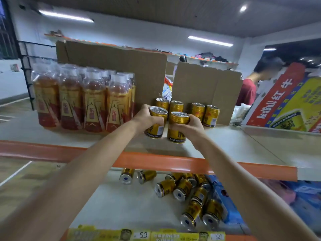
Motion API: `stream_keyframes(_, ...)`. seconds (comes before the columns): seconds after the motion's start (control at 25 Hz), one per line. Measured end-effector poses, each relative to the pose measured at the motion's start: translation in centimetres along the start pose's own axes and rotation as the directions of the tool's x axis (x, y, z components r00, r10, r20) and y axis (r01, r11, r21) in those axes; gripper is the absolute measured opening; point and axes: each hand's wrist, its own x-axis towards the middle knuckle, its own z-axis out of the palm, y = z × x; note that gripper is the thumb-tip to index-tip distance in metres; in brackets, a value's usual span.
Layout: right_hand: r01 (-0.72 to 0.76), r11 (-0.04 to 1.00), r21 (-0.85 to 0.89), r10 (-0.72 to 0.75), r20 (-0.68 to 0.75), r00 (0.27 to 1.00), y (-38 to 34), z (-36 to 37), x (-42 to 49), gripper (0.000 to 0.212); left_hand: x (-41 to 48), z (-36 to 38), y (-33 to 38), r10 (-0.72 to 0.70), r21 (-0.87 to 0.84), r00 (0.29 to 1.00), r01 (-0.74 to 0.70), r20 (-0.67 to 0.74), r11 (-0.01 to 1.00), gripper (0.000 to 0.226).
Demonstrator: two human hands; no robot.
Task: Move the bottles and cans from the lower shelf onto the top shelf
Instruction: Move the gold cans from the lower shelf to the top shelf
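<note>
Gold left can (156, 130) and right can (177, 136) are being gripped, fingers (174, 126) curled round each, by the left hand (146, 117) and right hand (189, 126) low over the top shelf (234, 141) near its front edge, needing level, upright lowering beside the standing cans (198, 110).

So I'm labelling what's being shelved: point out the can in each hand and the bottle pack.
Left-hand can (158, 111): head view, its lid.
Right-hand can (180, 116): head view, its lid.
Bottle pack (93, 105): head view, a front bottle's label.
</note>
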Motion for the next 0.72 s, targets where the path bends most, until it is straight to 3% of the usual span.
stream_keyframes(0.32,0.031,0.999,0.029,-0.034,0.117,0.993,1.2,-0.4,4.5,0.042,4.4,1.2,-0.6,-0.05,-0.106,0.996,0.042,-0.07,0.994,0.077)
stream_keyframes(0.48,0.054,0.999,0.008,-0.055,0.123,0.991,1.5,-0.6,6.7,0.044,6.1,1.5,-0.3,-0.066,-0.119,0.993,0.054,-0.098,0.991,0.091)
stream_keyframes(0.72,0.079,0.995,-0.062,-0.073,0.081,0.994,1.9,-0.7,8.9,0.05,8.0,1.9,-0.9,-0.068,-0.183,0.992,0.048,-0.108,0.982,0.084)
